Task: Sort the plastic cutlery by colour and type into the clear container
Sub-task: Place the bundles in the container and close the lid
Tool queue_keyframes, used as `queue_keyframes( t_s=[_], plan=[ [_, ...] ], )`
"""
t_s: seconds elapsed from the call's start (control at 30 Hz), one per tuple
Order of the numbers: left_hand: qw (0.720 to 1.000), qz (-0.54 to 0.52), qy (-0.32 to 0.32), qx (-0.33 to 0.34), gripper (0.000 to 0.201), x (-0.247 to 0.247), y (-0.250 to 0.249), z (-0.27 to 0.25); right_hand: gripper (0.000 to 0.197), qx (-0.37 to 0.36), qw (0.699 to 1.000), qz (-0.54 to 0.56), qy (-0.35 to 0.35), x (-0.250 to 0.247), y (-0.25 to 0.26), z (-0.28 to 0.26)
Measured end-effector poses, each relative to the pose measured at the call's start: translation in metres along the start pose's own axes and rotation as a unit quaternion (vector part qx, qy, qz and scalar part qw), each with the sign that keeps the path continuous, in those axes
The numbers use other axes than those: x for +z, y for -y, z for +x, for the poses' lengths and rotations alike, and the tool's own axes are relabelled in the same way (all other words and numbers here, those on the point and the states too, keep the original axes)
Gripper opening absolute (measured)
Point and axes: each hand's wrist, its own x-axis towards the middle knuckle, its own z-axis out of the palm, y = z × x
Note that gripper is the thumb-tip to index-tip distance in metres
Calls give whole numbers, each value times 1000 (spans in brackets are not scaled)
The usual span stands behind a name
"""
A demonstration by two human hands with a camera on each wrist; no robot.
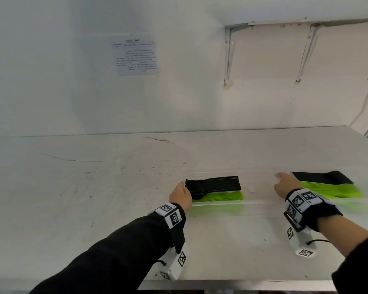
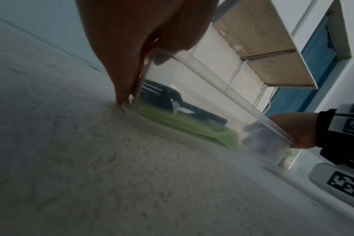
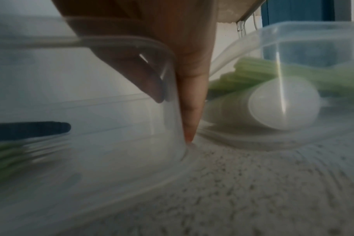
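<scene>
A clear container (image 1: 261,184) lies on the table and holds a stack of black forks (image 1: 215,184) beside a stack of green cutlery (image 1: 219,197). My left hand (image 1: 183,190) pinches its left end wall; in the left wrist view, fingers (image 2: 121,71) press the wall's outside by the forks (image 2: 168,97). My right hand (image 1: 284,185) pinches the right end wall (image 3: 168,111). One finger shows inside through the plastic, and another finger (image 3: 192,103) stands outside it, down to the table.
A second clear container (image 3: 293,32) sits just right of my right hand. It holds black cutlery (image 1: 321,178), green cutlery (image 1: 331,190) and a pale rounded piece (image 3: 283,103). The white table (image 1: 94,187) runs back to a wall, with shelf brackets (image 1: 228,56) above.
</scene>
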Motion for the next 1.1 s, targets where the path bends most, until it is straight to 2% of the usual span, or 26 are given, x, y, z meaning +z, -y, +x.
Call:
queue_keyframes(
  t_s=[0.2,0.37,0.5,0.6,0.8,0.93,1.1],
  plan=[
    [999,25,-32,-2,41,-28,7,13,44,-23,999,-29,35,4,32,-9],
    [998,51,-32,-20,43,-64,30,37,38,-61,995,-53,50,26,71,-16],
    [998,51,-30,-27,43,-80,46,45,33,-65,996,-38,39,32,97,-25],
    [997,45,-57,-18,41,-101,48,54,34,-75,997,1,22,25,123,-31],
    [988,71,-134,-8,40,-193,69,66,33,-102,992,69,21,47,205,-56],
    [982,83,-163,-45,39,-260,118,74,32,-116,986,100,62,91,263,-85],
    [982,32,-160,-99,37,-322,189,88,25,-123,976,121,135,143,314,-112]
  ],
)
